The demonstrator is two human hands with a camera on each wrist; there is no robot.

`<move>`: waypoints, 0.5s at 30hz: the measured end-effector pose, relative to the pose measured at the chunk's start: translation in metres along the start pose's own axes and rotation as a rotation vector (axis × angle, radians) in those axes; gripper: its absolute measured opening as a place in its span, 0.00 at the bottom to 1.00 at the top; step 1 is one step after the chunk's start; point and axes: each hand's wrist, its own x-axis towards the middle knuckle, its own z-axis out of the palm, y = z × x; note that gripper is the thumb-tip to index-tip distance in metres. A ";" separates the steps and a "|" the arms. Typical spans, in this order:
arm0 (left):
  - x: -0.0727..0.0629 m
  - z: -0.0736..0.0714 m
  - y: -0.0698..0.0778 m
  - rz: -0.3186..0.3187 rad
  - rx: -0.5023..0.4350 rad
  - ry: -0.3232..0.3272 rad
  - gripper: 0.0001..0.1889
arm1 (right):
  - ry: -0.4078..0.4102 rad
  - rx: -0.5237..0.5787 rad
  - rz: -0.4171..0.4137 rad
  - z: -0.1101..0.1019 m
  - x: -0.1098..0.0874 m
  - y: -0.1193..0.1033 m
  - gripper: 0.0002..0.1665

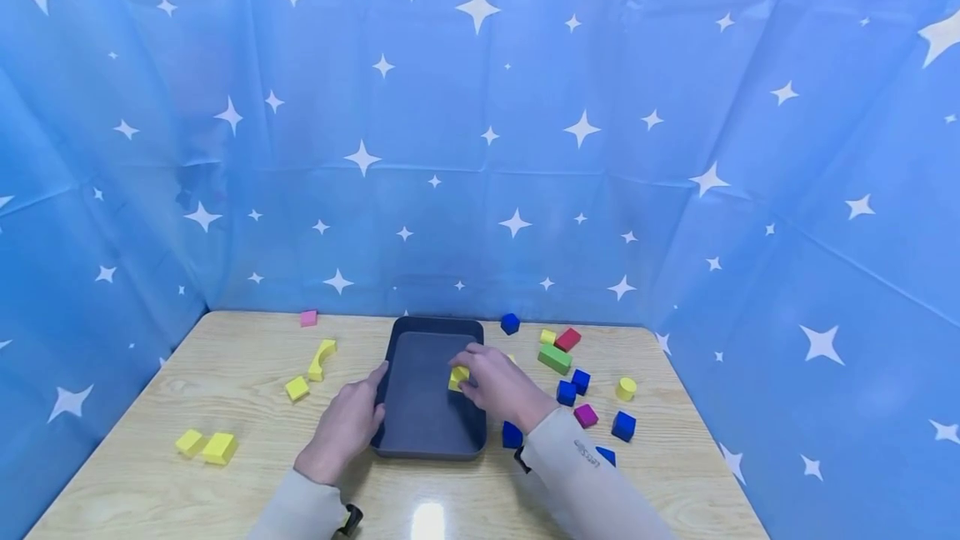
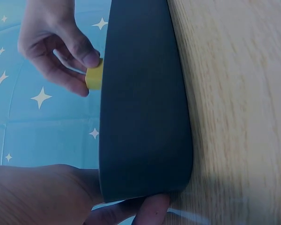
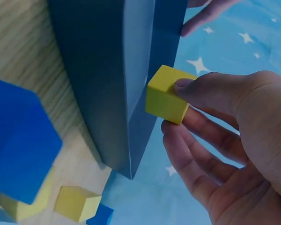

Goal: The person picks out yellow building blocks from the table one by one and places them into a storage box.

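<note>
A dark grey rectangular tray (image 1: 420, 419) lies on the table. At its left side, my left hand (image 1: 345, 423) grips the wall, with the thumb reaching over the rim and other fingers outside. My right hand (image 1: 495, 382) is above the tray's right half. It pinches a yellow block (image 3: 168, 93) between thumb and fingertips, close to the rim in the right wrist view. Inside the tray, the visible floor is bare.
Left of the tray lie several yellow blocks (image 1: 220, 448), a yellow arch (image 1: 322, 360) and a pink block (image 1: 308, 318). To its right are several blue blocks (image 1: 624, 426), a green block (image 1: 554, 358), a red block (image 1: 567, 339), a magenta block (image 1: 586, 416) and a yellow cylinder (image 1: 626, 389).
</note>
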 end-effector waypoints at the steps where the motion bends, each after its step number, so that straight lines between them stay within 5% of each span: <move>1: 0.000 0.000 0.000 0.003 -0.001 0.001 0.36 | -0.005 -0.010 0.003 0.000 0.002 0.000 0.22; 15: 0.003 0.000 0.002 -0.011 0.006 -0.016 0.36 | -0.037 -0.051 -0.011 -0.001 0.047 -0.003 0.20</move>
